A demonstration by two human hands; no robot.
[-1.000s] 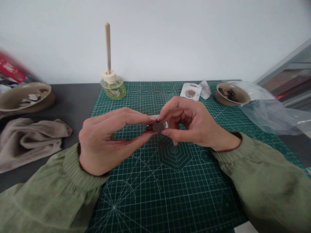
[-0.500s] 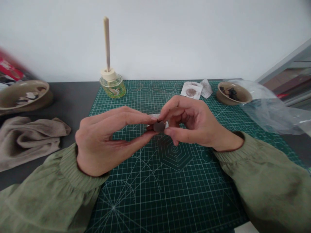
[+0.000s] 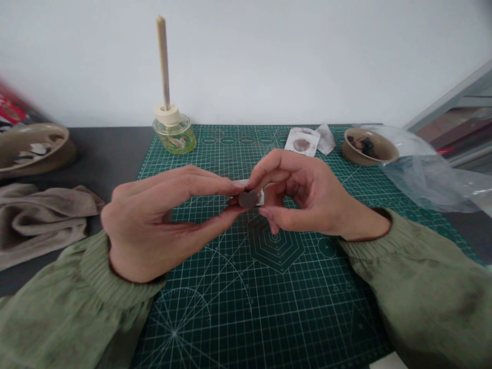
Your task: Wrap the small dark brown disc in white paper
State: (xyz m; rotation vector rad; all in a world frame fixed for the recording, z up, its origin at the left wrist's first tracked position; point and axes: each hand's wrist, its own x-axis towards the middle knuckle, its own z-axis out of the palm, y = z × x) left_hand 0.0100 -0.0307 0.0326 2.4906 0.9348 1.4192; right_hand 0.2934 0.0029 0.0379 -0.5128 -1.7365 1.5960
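Note:
A small dark brown round piece (image 3: 248, 199) with a flat face is held above the green cutting mat (image 3: 230, 318). My left hand (image 3: 169, 215) pinches it from the left between its long, straight fingers above and its thumb below. My right hand (image 3: 303, 197) is curled at its right side; the forefinger tip touches its top edge, and the thumb tip lies just off its lower right. A bit of white paper (image 3: 260, 197) shows behind the brown piece, partly hidden by the fingers. How far the piece reaches back I cannot tell.
Behind stand a reed diffuser bottle (image 3: 176, 136) and white paper squares (image 3: 302, 142), one with a brown round mark. A bowl of dark pieces (image 3: 371, 159) sits right beside clear plastic (image 3: 430, 179). At left are another bowl (image 3: 57, 159) and a grey-brown cloth (image 3: 42, 220).
Both hands still work at the brown piece, which has shifted slightly left in view with the left hand. My right thumb has come a little away from it. The view has turned slightly.

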